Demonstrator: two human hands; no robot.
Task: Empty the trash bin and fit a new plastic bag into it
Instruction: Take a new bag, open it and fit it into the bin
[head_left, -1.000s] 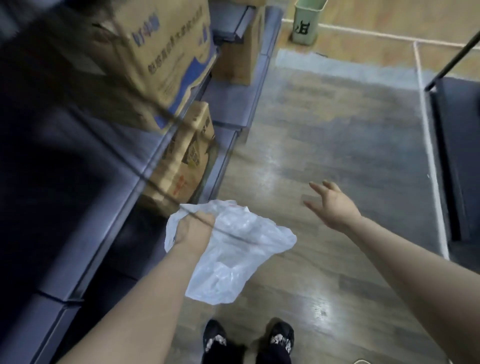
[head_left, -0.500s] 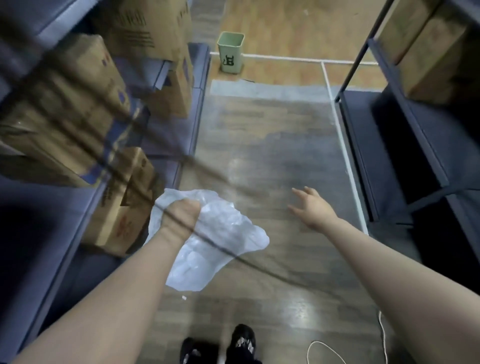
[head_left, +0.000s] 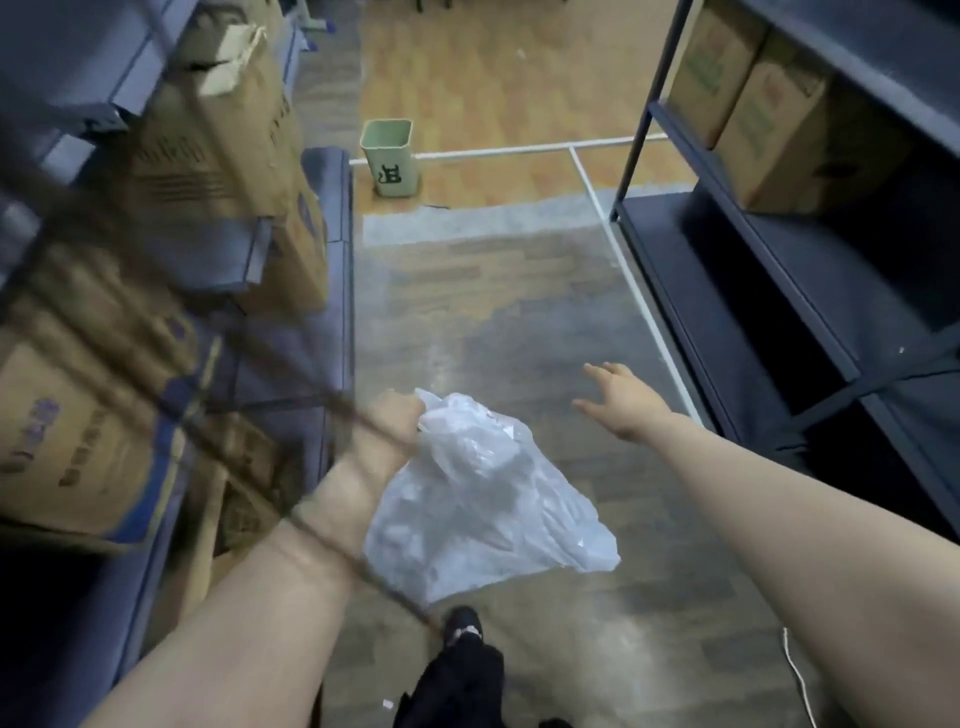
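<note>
While the left hand (head_left: 395, 421) grips a crumpled plastic bag (head_left: 483, 499) | right hand (head_left: 618, 402) spread, holding nothing | trash bin (head_left: 389, 158) stands well ahead on the floor | risk: trailing bag could snag on shelving

Pale green bin (head_left: 389, 156), black marking; translucent white bag (head_left: 483, 499); dark blue shelving (head_left: 769, 291).

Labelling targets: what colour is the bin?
Pale green bin, black mark on its front; head view.
</note>
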